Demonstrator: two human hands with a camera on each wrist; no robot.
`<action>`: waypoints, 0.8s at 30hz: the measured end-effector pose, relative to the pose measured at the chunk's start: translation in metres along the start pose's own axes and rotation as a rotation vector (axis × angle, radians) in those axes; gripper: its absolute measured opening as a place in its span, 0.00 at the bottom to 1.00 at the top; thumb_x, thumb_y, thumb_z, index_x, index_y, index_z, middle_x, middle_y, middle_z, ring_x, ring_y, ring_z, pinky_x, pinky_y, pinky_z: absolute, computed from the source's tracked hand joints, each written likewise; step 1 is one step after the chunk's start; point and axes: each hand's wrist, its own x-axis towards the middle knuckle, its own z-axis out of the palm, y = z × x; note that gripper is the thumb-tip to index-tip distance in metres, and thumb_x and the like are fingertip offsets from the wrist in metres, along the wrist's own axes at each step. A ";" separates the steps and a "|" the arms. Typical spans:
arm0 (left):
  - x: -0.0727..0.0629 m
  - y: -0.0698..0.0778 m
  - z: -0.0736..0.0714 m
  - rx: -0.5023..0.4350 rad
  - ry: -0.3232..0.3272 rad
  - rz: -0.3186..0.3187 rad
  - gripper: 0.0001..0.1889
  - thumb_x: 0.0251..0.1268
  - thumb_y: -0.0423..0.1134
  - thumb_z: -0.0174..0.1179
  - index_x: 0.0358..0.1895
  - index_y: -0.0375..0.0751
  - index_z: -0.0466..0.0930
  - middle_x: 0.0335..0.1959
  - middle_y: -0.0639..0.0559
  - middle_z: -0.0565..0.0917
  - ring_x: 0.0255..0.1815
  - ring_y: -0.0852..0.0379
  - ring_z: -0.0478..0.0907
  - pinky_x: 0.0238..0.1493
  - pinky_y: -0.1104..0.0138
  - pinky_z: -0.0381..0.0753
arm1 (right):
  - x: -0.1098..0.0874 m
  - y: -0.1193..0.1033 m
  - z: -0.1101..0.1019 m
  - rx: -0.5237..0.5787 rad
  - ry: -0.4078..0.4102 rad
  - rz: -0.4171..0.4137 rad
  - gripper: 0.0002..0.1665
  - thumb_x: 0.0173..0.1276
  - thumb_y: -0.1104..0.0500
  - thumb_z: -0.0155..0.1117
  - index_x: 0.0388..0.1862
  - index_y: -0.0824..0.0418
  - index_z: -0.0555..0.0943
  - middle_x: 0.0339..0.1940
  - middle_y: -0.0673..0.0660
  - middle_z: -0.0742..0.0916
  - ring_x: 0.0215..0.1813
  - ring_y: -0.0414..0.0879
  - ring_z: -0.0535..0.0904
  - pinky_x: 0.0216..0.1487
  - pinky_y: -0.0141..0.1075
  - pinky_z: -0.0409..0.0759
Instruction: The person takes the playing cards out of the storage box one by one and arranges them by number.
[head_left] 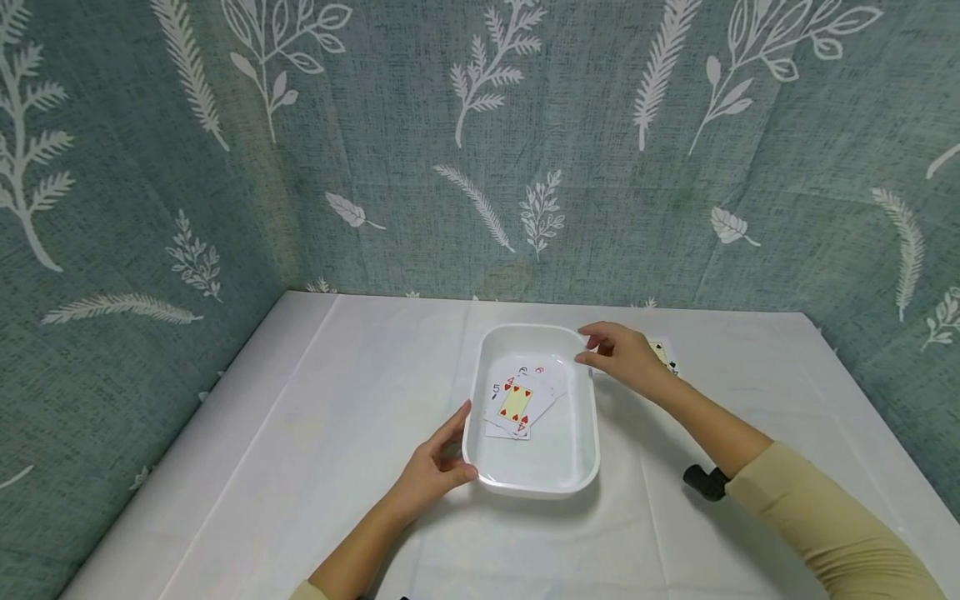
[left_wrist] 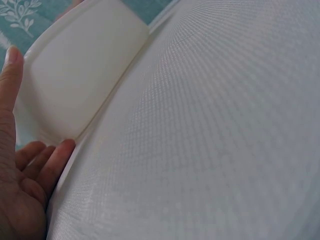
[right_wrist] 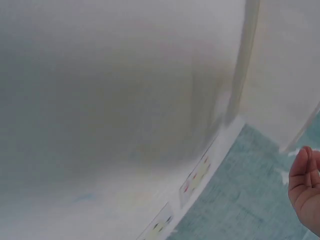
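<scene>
A white plastic tray (head_left: 536, 471) with rounded corners stands on the table. Several playing cards (head_left: 516, 405) lie overlapped inside it, a four of hearts uppermost. My left hand (head_left: 431, 471) holds the tray at its near left corner; in the left wrist view the thumb stands along the side and the curled fingers (left_wrist: 57, 162) are low by the base. At the far right rim, my right hand (head_left: 626, 358) pinches the tray between thumb and fingertips. Behind that hand, partly hidden, a playing card (head_left: 660, 350) lies on the table; the right wrist view shows another card (right_wrist: 197, 177) beside it.
A white cloth (head_left: 300, 467) covers the table. Green curtains with white leaf patterns (head_left: 540, 208) rise at its back and sides. A black wrist device (head_left: 707, 482) shows at the right sleeve.
</scene>
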 end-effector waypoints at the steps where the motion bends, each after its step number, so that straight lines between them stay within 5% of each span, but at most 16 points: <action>1: 0.000 0.000 0.000 0.000 0.000 0.001 0.45 0.53 0.45 0.69 0.74 0.48 0.55 0.63 0.34 0.70 0.61 0.38 0.69 0.48 0.70 0.79 | 0.000 -0.002 0.002 -0.002 -0.005 -0.006 0.28 0.61 0.56 0.68 0.58 0.66 0.76 0.41 0.60 0.83 0.36 0.47 0.77 0.35 0.36 0.77; 15: -0.001 -0.002 -0.001 0.007 0.001 0.015 0.45 0.54 0.46 0.69 0.74 0.49 0.54 0.64 0.34 0.70 0.60 0.38 0.70 0.48 0.70 0.79 | 0.005 -0.034 0.034 -0.010 -0.109 -0.131 0.31 0.53 0.57 0.75 0.54 0.69 0.78 0.40 0.63 0.83 0.33 0.43 0.75 0.35 0.32 0.76; 24: 0.000 -0.004 -0.001 0.011 -0.003 0.005 0.45 0.53 0.47 0.69 0.74 0.50 0.55 0.63 0.35 0.70 0.59 0.39 0.71 0.48 0.70 0.79 | 0.010 -0.039 0.049 -0.075 -0.174 -0.107 0.32 0.50 0.55 0.77 0.52 0.68 0.78 0.38 0.60 0.83 0.37 0.47 0.77 0.38 0.35 0.76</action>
